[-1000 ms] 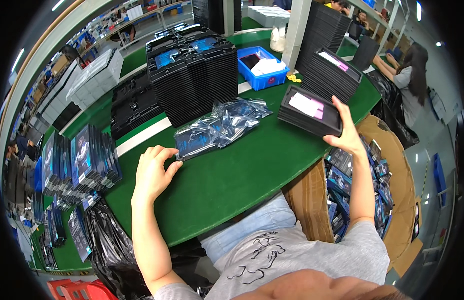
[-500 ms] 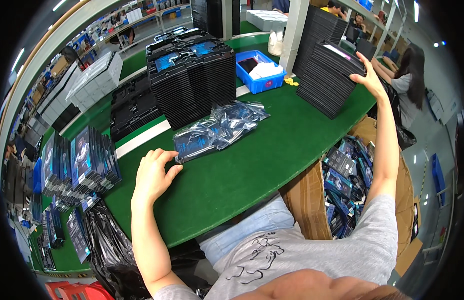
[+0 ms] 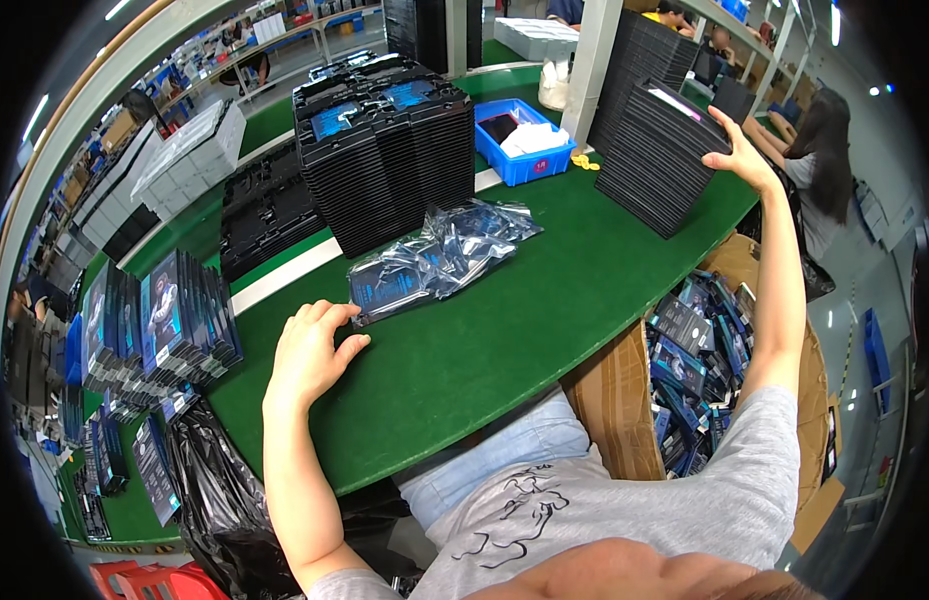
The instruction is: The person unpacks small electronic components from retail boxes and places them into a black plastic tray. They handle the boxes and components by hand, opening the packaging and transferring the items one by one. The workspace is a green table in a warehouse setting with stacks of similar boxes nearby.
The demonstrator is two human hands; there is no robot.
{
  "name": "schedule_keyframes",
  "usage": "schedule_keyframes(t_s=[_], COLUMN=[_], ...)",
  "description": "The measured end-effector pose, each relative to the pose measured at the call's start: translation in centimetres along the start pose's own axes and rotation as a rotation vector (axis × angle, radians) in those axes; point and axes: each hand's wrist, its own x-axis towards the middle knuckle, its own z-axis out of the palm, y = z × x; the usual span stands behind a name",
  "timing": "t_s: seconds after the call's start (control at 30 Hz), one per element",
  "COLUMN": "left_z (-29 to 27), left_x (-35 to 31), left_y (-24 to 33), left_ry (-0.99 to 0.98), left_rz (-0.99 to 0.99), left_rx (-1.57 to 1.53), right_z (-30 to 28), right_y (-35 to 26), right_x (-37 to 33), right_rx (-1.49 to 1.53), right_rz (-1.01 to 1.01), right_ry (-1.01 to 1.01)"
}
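My left hand (image 3: 315,350) is over the green tabletop with its thumb apart from half-bent fingers and nothing in it. Its fingertips are by the near corner of several clear plastic bags (image 3: 385,287) with flat dark blue packs inside; whether they touch is hard to tell. My right hand (image 3: 742,158) reaches to the right edge of a leaning stack of thin black trays (image 3: 653,160). Thumb and fingers there are spread at the top corner, apparently against it. A pinkish-white item (image 3: 677,102) shows in the top tray.
A taller black tray stack (image 3: 385,170) stands beyond the bags, beside a blue bin (image 3: 525,150) with white cloth. Boxed packs (image 3: 170,320) are piled at left. A carton (image 3: 620,400) of small boxes stands by my right side. Another person (image 3: 817,155) sits at right.
My right hand has shifted very slightly right and down along the tray stack's edge. My left hand has stayed nearly still, and the bags lie as before.
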Motion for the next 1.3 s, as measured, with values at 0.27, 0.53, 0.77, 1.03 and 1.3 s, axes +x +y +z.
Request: schedule_keyframes(t_s=[0.27,0.53,0.77,1.03,1.3], left_z=[-0.1,0.0,0.0,0.0,0.0], left_x=[-0.1,-0.1,-0.1,0.0,-0.2], left_y=[0.2,0.5,0.3,0.3,0.1], left_ry=[0.028,0.033,0.037,0.015,0.046], left_rz=[0.018,0.024,0.021,0.008,0.059], left_rx=[0.010,0.003,0.002,0.006,0.028], right_z=[-0.6,-0.6,0.1,0.9,1.3], right_y=[-1.0,-0.8,-2.0,-7.3,-6.2], right_x=[0.5,0.1,-0.5,-1.5,-1.1], right_rx=[-0.143,-0.180,-0.139,-0.305,-0.313], right_rz=[0.001,0.011,0.075,0.225,0.066], right_ry=[-0.095,-0.074,-0.092,-0.109,-0.087])
